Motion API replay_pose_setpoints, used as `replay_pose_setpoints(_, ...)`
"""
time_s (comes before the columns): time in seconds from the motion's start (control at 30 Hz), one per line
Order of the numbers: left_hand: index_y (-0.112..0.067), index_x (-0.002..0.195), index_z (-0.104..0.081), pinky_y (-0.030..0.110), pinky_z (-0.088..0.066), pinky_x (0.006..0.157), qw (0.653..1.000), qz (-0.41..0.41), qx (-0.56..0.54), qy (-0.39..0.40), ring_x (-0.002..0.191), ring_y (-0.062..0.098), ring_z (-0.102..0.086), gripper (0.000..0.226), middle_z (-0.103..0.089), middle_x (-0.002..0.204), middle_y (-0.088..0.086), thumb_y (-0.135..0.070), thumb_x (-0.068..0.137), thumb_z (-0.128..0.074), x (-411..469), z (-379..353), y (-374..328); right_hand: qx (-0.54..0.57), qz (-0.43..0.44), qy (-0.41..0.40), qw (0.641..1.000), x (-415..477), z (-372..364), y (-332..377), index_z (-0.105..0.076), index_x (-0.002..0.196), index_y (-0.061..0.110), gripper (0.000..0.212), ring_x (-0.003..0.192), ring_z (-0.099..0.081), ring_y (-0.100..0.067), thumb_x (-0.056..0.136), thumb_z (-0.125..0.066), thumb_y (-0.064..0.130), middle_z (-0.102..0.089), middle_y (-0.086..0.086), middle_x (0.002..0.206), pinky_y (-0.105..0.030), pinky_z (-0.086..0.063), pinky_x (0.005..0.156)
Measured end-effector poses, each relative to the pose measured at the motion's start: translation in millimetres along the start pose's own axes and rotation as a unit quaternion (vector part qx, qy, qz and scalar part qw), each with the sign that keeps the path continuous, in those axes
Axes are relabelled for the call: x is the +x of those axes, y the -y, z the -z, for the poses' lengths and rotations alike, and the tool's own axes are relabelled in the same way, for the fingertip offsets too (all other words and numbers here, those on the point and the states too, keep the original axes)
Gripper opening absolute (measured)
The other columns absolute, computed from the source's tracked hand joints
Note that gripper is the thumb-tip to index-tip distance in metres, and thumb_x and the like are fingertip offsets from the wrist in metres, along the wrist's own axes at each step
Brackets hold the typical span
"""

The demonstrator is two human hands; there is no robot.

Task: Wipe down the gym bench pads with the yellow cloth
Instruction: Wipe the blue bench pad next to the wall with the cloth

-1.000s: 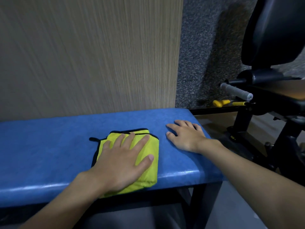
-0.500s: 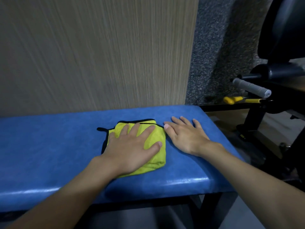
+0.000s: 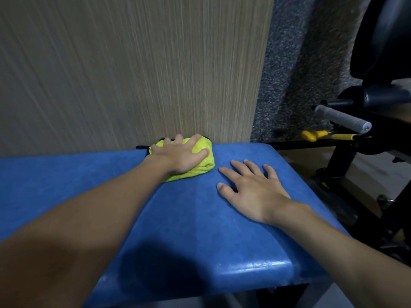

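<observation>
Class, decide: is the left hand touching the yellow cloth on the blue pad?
Touching. The head view shows the left hand lying palm-down on the yellow cloth, fingers spread across it.

1. The yellow cloth (image 3: pixel 201 168) is bright yellow with a black edge and is folded into a thick wad. It lies on the pad at its 12 o'clock edge, flattened under the left hand (image 3: pixel 180 155).
2. The bench pad (image 3: pixel 200 230) is blue, cushioned and level, running from 9 to 3 o'clock. Its 6 o'clock edge is rounded and glossy, and the cloth sits toward its 3 o'clock end.
</observation>
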State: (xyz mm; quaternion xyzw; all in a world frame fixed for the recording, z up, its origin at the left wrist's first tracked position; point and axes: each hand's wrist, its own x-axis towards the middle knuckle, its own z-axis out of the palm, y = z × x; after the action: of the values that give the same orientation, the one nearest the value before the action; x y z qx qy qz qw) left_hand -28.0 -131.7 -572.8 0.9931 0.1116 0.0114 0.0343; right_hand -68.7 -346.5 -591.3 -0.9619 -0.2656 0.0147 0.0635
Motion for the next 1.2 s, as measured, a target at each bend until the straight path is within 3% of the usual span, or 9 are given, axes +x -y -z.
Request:
replay_pose_setpoints(0.37,-0.054,0.152,-0.009,0.062,-0.017,0.114,0.999,-0.042,0.019,-0.008,0.151,0.029,-0.014,0.069,-0.017,0.165,-0.003,-0.078,0.087,-0.011,-103.1,-7.5,9.3,0.024,-0.003,-0.013,1.0,-0.7,1.0,-1.9,-0.022,0.153,0.043,0.056,0.152,-0.003,-0.015,0.099,-0.02,0.06,-0.013,0.011,0.164,-0.05,0.001,0.121)
replay_pose_setpoints(0.5,-0.054,0.152,-0.002,0.061,-0.015,0.116,0.999,-0.048,0.023,0.005,0.152,0.025,-0.01,0.087,-0.013,0.166,-0.004,-0.084,0.071,0.006,-169.4,-3.9,14.4,0.022,0.0,-0.012,1.0,-3.6,3.4,-1.5,-0.023,0.154,0.041,0.056,0.152,-0.006,-0.016,0.1,-0.021,0.058,-0.015,0.009,0.164,-0.051,-0.001,0.121)
replay_pose_setpoints(0.67,-0.051,0.152,0.004,0.058,-0.014,0.118,0.998,-0.052,0.047,-0.012,0.152,0.024,-0.008,0.091,-0.012,0.166,-0.004,-0.083,0.067,0.01,-228.0,-4.9,20.0,-0.092,-0.011,0.023,0.995,-4.9,19.6,14.2,-0.02,0.155,0.035,0.056,0.152,-0.001,-0.027,0.102,-0.008,0.052,-0.013,0.004,0.164,-0.068,0.01,0.112)
replay_pose_setpoints(0.7,-0.051,0.152,0.004,0.058,-0.014,0.117,0.997,-0.05,0.05,-0.012,0.152,0.025,-0.008,0.091,-0.012,0.166,-0.004,-0.083,0.067,0.009,-231.3,-5.4,20.3,-0.107,0.005,0.013,0.994,-2.5,23.7,19.4,-0.024,0.153,0.034,0.056,0.152,-0.001,-0.029,0.103,-0.009,0.052,-0.016,0.004,0.164,-0.069,0.011,0.111)
replay_pose_setpoints(0.83,-0.053,0.151,0.006,0.06,-0.013,0.117,0.998,-0.043,0.042,0.001,0.153,0.025,-0.004,0.092,-0.007,0.167,-0.003,-0.085,0.065,0.006,-223.7,-5.9,20.0,0.004,0.013,0.019,1.0,-1.0,23.0,28.7,-0.022,0.153,0.043,0.055,0.153,-0.001,-0.023,0.101,-0.012,0.06,-0.011,0.011,0.165,-0.061,0.005,0.117)
replay_pose_setpoints(0.97,-0.055,0.15,0.009,0.061,-0.009,0.118,0.998,-0.045,0.035,0.021,0.154,0.026,0.0,0.092,-0.002,0.168,-0.004,-0.086,0.064,0.006,-211.6,-5.5,22.0,-0.014,0.017,0.053,0.998,-1.7,5.4,18.7,-0.008,0.155,0.046,0.06,0.153,0.006,-0.018,0.098,-0.009,0.066,0.003,0.013,0.166,-0.056,0.007,0.119)
replay_pose_setpoints(1.2,-0.056,0.151,-0.001,0.063,-0.013,0.116,0.999,-0.045,0.004,0.03,0.153,0.027,-0.005,0.095,-0.006,0.167,-0.004,-0.087,0.062,0.005,-151.7,-1.6,32.0,-0.018,0.02,0.049,0.998,-0.1,2.4,18.4,-0.004,0.155,0.046,0.06,0.153,0.009,-0.017,0.099,-0.011,0.064,0.005,0.012,0.166,-0.055,0.008,0.119)
